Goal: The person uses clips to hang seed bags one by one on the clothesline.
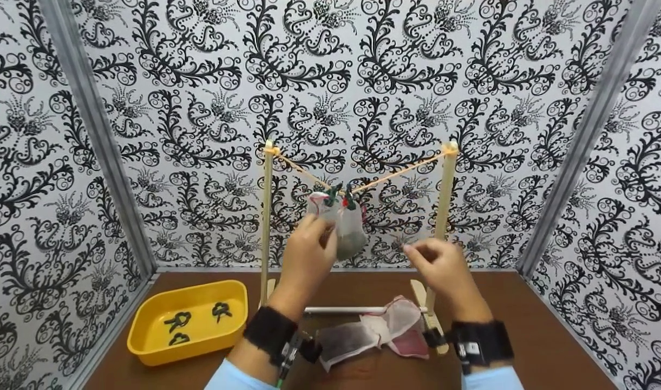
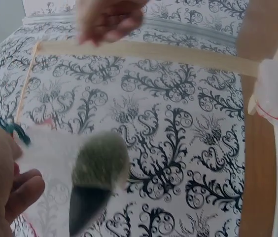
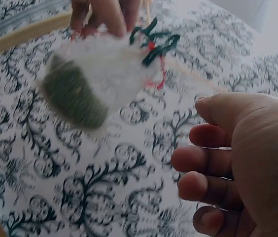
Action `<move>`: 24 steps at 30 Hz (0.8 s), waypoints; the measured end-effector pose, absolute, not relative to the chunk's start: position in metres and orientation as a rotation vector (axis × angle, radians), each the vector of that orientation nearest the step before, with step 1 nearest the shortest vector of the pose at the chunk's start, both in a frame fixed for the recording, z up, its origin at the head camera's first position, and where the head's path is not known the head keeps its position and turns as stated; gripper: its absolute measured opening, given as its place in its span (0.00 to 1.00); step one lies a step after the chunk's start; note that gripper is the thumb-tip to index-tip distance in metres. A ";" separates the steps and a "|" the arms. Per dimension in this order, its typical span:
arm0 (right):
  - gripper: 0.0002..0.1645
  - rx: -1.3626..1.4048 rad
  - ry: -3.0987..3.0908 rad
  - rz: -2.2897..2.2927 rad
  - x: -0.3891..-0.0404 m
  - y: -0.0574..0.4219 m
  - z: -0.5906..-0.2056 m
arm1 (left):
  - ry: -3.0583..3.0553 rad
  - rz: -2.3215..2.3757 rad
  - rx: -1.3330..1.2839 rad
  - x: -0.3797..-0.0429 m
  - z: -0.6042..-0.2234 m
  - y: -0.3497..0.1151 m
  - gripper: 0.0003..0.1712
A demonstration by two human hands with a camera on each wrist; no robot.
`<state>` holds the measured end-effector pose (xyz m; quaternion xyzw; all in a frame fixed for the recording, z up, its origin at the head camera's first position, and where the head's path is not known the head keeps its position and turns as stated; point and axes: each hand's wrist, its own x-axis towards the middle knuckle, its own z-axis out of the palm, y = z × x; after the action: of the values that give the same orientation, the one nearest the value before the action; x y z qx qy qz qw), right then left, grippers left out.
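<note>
Two white mesh pouches point(image 1: 352, 227) with red edging hang from an orange cord point(image 1: 400, 176), fastened by dark green clips point(image 1: 349, 201). Dark green contents point(image 3: 75, 94) fill the bottom of a pouch in the right wrist view, where it is blurred. My left hand point(image 1: 311, 244) is at the left pouch, its fingers loosely bent. The left wrist view shows a gap between thumb and fingers; whether they touch the mesh is hard to tell. Away to the right, my right hand point(image 1: 438, 262) hovers near the right post with relaxed, bent fingers and holds nothing.
Wooden posts point(image 1: 267, 216) carry the cord, joined low by a white bar point(image 1: 344, 310). More mesh pouches point(image 1: 349, 338) lie on the brown table point(image 1: 525, 336), one dark, one reddish. A yellow tray point(image 1: 187, 352) at left holds three dark clips point(image 1: 221, 310). Patterned walls surround everything.
</note>
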<state>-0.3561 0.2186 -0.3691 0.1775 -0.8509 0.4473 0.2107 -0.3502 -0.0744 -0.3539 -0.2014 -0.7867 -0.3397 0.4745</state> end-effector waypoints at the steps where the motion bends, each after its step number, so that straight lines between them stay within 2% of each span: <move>1: 0.12 0.477 -2.389 1.232 -0.356 0.223 -0.378 | -1.908 -0.821 -0.499 -0.348 -0.359 -0.079 0.05; 6: 0.09 0.398 -2.488 1.189 -0.357 0.248 -0.418 | -1.803 -0.784 -0.491 -0.343 -0.387 -0.110 0.01; 9: 0.07 0.343 -2.513 1.141 -0.357 0.260 -0.435 | -1.762 -0.809 -0.461 -0.343 -0.402 -0.133 0.03; 14: 0.07 0.323 -2.581 1.082 -0.361 0.272 -0.449 | -1.784 -0.855 -0.257 -0.338 -0.419 -0.184 0.02; 16: 0.06 0.320 -2.648 1.059 -0.364 0.276 -0.454 | -1.854 -0.883 -0.102 -0.336 -0.424 -0.208 0.06; 21: 0.04 0.264 -2.837 1.048 -0.369 0.284 -0.475 | -2.253 -0.978 0.326 -0.334 -0.439 -0.271 0.25; 24: 0.06 0.240 -2.883 1.055 -0.373 0.288 -0.489 | -2.542 -0.939 0.448 -0.333 -0.449 -0.305 0.28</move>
<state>-0.3729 0.2877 -0.4887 0.0778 -0.9358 0.3424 0.0314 -0.3329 -0.3055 -0.4491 0.1599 -0.9076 -0.3352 0.1960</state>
